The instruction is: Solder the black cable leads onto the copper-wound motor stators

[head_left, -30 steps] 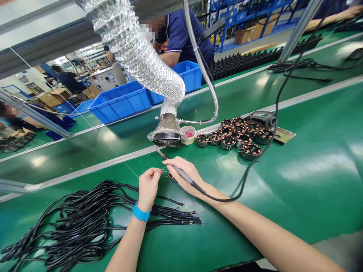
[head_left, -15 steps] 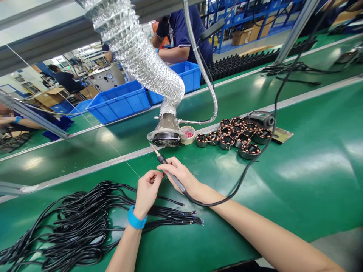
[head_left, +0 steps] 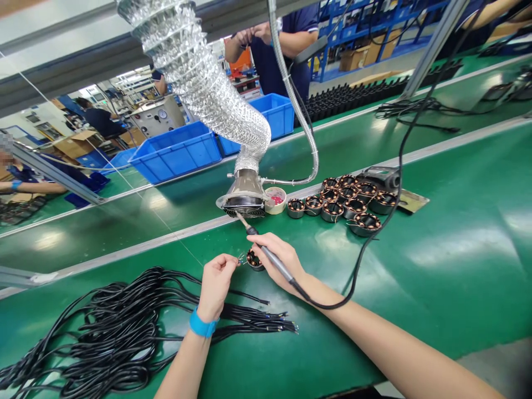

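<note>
My right hand [head_left: 279, 259] is wrapped round a soldering iron [head_left: 272, 256], its tip pointing up and left just under the fume extractor hood [head_left: 245, 194]. Beneath the fingers of that hand sits a wire-wound motor stator [head_left: 253, 261], partly covered by them. To its left, my left hand [head_left: 216, 280], with a blue wrist band [head_left: 202, 324], pinches thin wires [head_left: 240, 260] between thumb and forefinger. These wires reach toward the stator; whether they touch it I cannot tell. A bundle of black cables [head_left: 124, 321] lies below and left, its stripped ends [head_left: 286, 324] passing under my left wrist.
Several copper-wound stators [head_left: 332, 209] stand grouped at the right, near a round tub [head_left: 275, 200] with red contents. A silver duct [head_left: 220, 94] hangs over the bench. The iron's cord [head_left: 361, 252] loops across the right side. Blue bins [head_left: 177, 152] and co-workers are behind.
My right hand has shifted right with the soldering iron, uncovering part of the stator. The wires at my left fingertips show more clearly. Behind, a co-worker's hands have come up together.
</note>
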Action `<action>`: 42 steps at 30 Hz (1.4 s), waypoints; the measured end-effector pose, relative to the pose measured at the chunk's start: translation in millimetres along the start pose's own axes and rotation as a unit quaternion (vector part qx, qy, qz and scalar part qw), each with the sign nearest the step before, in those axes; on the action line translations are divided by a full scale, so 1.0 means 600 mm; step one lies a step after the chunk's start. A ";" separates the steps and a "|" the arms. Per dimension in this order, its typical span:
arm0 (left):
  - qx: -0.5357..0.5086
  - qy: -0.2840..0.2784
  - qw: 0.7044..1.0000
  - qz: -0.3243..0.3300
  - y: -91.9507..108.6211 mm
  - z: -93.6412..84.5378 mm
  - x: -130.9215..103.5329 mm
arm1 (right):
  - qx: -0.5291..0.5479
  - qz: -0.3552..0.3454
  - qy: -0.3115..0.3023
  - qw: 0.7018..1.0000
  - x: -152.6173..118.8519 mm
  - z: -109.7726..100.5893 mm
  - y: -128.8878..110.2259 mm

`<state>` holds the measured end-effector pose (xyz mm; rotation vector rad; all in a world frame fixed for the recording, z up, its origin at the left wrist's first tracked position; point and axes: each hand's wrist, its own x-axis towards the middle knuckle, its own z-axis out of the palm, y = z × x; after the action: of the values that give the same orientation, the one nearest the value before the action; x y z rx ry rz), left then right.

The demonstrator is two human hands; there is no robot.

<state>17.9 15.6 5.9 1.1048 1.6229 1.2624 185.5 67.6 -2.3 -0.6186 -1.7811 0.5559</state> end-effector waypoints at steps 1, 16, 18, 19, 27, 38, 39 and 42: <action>0.001 0.002 1.000 0.000 0.001 0.001 0.000 | 0.000 0.006 0.025 1.000 0.003 -0.007 -0.007; 0.021 0.004 1.000 -0.002 0.005 0.006 -0.006 | 0.044 0.045 0.039 0.997 0.000 -0.021 -0.033; 0.020 0.004 1.000 -0.002 0.004 0.005 -0.006 | 0.048 0.050 0.033 0.997 0.000 -0.020 -0.032; 0.018 0.004 1.000 -0.003 0.003 0.005 -0.006 | 0.052 0.055 0.031 0.997 0.000 -0.019 -0.032; 0.014 0.009 1.000 0.010 0.006 0.006 -0.006 | 0.119 0.122 0.081 0.982 -0.010 -0.014 -0.019; 0.017 0.005 1.000 0.014 0.004 0.006 -0.005 | 0.079 0.099 0.078 0.989 -0.012 -0.013 -0.020; 0.017 0.003 1.000 0.014 0.003 0.006 -0.005 | 0.070 0.090 0.067 0.991 -0.011 -0.011 -0.020; 0.019 -0.002 1.000 0.018 0.002 0.006 -0.005 | 0.031 0.054 0.015 0.998 -0.007 0.000 -0.016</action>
<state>22.1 14.1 6.9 1.1647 1.6370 1.2559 185.2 57.4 1.0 -0.6794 -1.7027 0.6686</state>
